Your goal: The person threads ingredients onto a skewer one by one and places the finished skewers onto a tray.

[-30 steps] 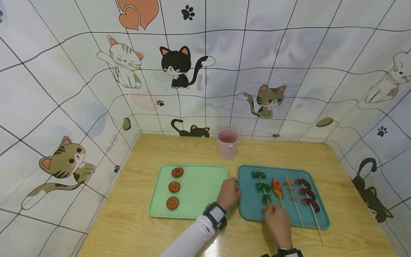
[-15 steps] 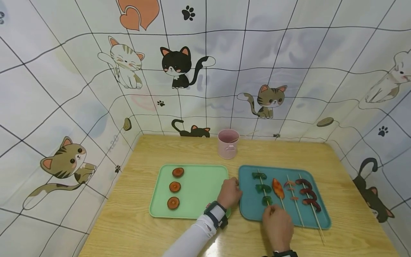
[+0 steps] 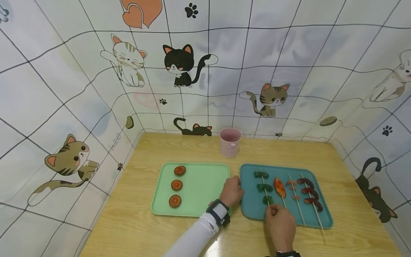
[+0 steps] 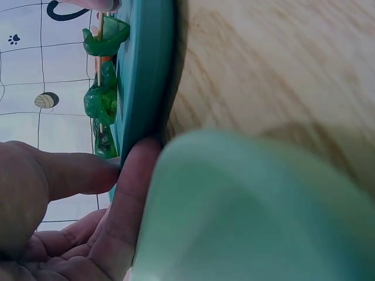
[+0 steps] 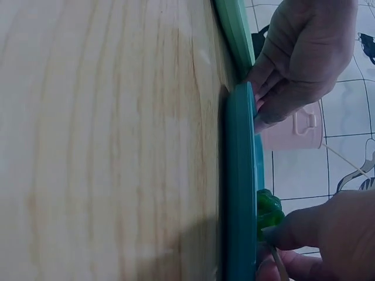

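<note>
My left hand (image 3: 232, 192) pinches the left rim of the teal tray (image 3: 250, 210); in the left wrist view thumb and fingers (image 4: 132, 199) meet on that rim. With my right hand (image 3: 280, 225) I pinch the lower stick of the green pepper skewer (image 3: 264, 187), which lies on the teal tray. Beside it on the tray are a skewer with one orange-brown piece (image 3: 279, 187), a skewer with small pink-orange pieces (image 3: 293, 187) and a skewer with dark red curled pieces (image 3: 310, 194). In the right wrist view, green pepper (image 5: 268, 211) shows by my right fingertips.
To the left lies a light green tray (image 3: 202, 185) with three brown mushroom-like pieces (image 3: 176, 185) along its left side. A pink bucket (image 3: 229, 148) with a thin stick in it stands behind the trays. A cat-print cloth (image 3: 224, 78) encloses the wooden table (image 3: 135, 228).
The view has shifted slightly. My right hand has turned a little around the green pepper skewer's stick; my left hand keeps its place on the tray rim.
</note>
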The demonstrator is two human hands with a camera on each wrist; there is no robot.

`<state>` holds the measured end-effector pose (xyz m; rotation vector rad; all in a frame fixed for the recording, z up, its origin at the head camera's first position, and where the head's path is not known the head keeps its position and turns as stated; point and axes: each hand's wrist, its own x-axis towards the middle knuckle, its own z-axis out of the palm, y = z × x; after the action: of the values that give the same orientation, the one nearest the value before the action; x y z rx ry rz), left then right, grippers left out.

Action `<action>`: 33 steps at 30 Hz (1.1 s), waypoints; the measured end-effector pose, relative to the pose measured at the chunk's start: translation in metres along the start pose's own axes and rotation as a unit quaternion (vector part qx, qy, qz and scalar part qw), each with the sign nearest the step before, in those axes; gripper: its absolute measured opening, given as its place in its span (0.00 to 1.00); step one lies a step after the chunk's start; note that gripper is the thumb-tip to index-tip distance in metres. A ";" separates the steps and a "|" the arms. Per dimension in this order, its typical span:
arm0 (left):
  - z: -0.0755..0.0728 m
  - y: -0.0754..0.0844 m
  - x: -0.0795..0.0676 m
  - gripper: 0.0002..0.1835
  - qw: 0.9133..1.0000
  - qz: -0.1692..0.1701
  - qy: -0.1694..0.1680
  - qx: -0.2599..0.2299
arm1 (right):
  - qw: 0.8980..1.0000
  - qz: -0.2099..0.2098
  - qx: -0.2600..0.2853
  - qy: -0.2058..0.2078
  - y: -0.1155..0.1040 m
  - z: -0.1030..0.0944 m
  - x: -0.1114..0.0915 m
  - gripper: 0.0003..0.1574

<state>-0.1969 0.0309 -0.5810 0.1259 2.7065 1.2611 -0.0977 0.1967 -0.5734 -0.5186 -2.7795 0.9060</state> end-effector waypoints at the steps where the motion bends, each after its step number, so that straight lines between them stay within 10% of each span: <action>1: 0.000 0.000 0.001 0.08 1.000 0.003 0.000 -0.001 | 1.000 0.000 0.002 -0.004 0.000 -0.001 0.001 0.13; 15: -0.001 -0.002 0.001 0.09 1.000 0.027 -0.006 -0.002 | 0.999 0.024 -0.003 -0.031 0.000 -0.004 0.004 0.19; 24: -0.012 -0.001 -0.001 0.14 0.999 0.035 -0.009 -0.016 | 0.999 -0.035 0.017 -0.021 -0.004 -0.014 0.012 0.26; 33: -0.046 -0.012 0.019 0.16 0.992 0.097 0.073 -0.047 | 0.989 -0.100 0.064 -0.083 -0.017 -0.022 0.042 0.47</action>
<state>-0.2235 -0.0087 -0.5634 0.3027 2.8062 1.5054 -0.1350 0.2113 -0.5433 -0.1475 -2.8277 1.1150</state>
